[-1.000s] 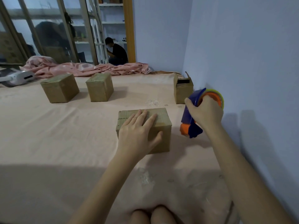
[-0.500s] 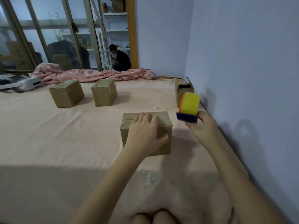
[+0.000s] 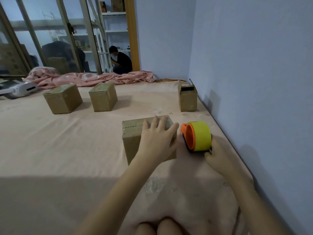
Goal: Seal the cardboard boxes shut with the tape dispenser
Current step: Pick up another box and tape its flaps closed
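Observation:
A closed cardboard box (image 3: pixel 133 138) sits on the pink sheet in front of me, with tape across its top. My left hand (image 3: pixel 157 139) lies flat on the box's top and right side, fingers spread. Just right of the box, my right hand (image 3: pixel 218 155) grips the tape dispenser (image 3: pixel 197 136), an orange and blue frame with a yellow roll, held low beside the box's right side. Two closed boxes (image 3: pixel 63 99) (image 3: pixel 103 96) stand farther back on the left. A box with raised flaps (image 3: pixel 188 99) stands at the back right by the wall.
The wall (image 3: pixel 254 82) runs close along the right. A crumpled pink blanket (image 3: pixel 94 78) lies along the far edge, with a white device (image 3: pixel 23 89) at far left. A person (image 3: pixel 121 61) sits behind the glass doors. My knees (image 3: pixel 159 226) show at the bottom.
My right hand has brought the dispenser down from above the box's right corner to low beside its right side. My left hand stays pressed on the box.

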{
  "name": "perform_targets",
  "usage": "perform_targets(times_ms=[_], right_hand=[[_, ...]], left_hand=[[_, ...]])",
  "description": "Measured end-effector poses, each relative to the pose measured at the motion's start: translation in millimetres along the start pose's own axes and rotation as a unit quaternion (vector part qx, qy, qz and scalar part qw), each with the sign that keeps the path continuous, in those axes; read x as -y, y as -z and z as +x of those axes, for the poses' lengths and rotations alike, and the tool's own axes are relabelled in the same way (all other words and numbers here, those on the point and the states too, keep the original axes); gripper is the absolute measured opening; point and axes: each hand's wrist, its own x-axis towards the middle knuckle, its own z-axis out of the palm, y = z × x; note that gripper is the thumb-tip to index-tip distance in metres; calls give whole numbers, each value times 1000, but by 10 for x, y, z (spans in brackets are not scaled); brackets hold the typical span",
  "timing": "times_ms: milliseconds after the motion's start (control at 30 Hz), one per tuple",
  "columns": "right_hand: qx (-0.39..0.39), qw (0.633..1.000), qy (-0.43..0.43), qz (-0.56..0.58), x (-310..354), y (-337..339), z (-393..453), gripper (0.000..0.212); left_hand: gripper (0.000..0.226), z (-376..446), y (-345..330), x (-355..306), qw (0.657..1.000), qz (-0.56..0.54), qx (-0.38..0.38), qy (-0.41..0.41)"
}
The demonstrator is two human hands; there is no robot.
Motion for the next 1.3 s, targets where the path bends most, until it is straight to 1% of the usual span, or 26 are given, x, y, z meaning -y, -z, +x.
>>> perform_targets(times_ms=[100,133,167,200,233,267,300,333,367,400,433,467,500,567,667,733,800,867,967,1033,1067,1100,1167,1200,1233,1300], right_hand=[[-11,999,-8,40,23,25,-89,58],[-40,999,-1,37,51,26,-127,59],[-91,995,20,33,91,15,-162,58],[-159,986,50,31,145,-4,-193,53],[-227,970,82,36,219,-36,-219,45],[-278,953,108,44,307,-72,-232,41],[-300,943,138,52,396,-115,-231,39],[-294,939,166,59,488,-167,-218,39],[-263,944,182,79,593,-226,-201,40],[-213,954,175,116,699,-292,-179,42],[-151,963,145,168,805,-358,-151,44],[-90,964,104,225,887,-421,-117,44],[-44,958,63,275,945,-480,-78,44],[-14,945,5,327,994,-572,-10,44],[-40,935,-9,351,997,-671,21,43],[-59,926,-14,373,967,-710,26,43],[-72,927,-14,368,962,-744,37,42],[-93,935,-16,343,957,-769,51,41],[-108,951,-6,289,962,-795,68,40],[-118,964,0,237,938,-793,60,41],[-148,968,8,202,924,-784,30,40],[-197,966,31,166,916,-780,-23,36],[-312,937,103,121,923,-811,-194,22],[-342,924,130,110,930,-859,-294,18],[-346,921,149,102,945,-914,-390,18],[-316,932,161,81,1002,-1041,-525,22]], left_hand=[[51,-8,17,-11,1000,-6,11,-2],[55,-20,45,-3,999,-36,3,-6],[57,-40,94,20,995,-102,-22,3],[58,-67,167,58,980,-189,-59,27],[56,-98,235,118,953,-274,-111,61],[53,-130,291,199,927,-320,-168,100],[50,-170,323,291,906,-335,-217,143],[47,-222,333,390,883,-353,-244,189],[46,-277,318,481,854,-391,-248,237],[46,-335,302,552,817,-448,-237,275],[45,-399,265,607,780,-507,-218,296],[45,-464,218,635,755,-549,-194,302],[45,-524,156,644,743,-573,-168,302],[50,-619,28,612,729,-607,-119,294],[54,-665,-79,519,718,-629,-83,285],[55,-632,-100,461,710,-635,-86,292],[55,-601,-106,431,690,-649,-101,304],[56,-581,-95,397,678,-659,-112,306],[57,-585,-91,403,672,-663,-122,306],[49,-567,-96,487,666,-661,-147,313],[43,-555,-96,540,660,-658,-165,324],[36,-540,-106,602,655,-649,-186,339],[32,-504,-141,735,649,-630,-217,367],[32,-470,-150,785,649,-625,-214,377],[32,-431,-160,819,646,-628,-198,385],[25,-329,-162,850,615,-671,-139,390]])
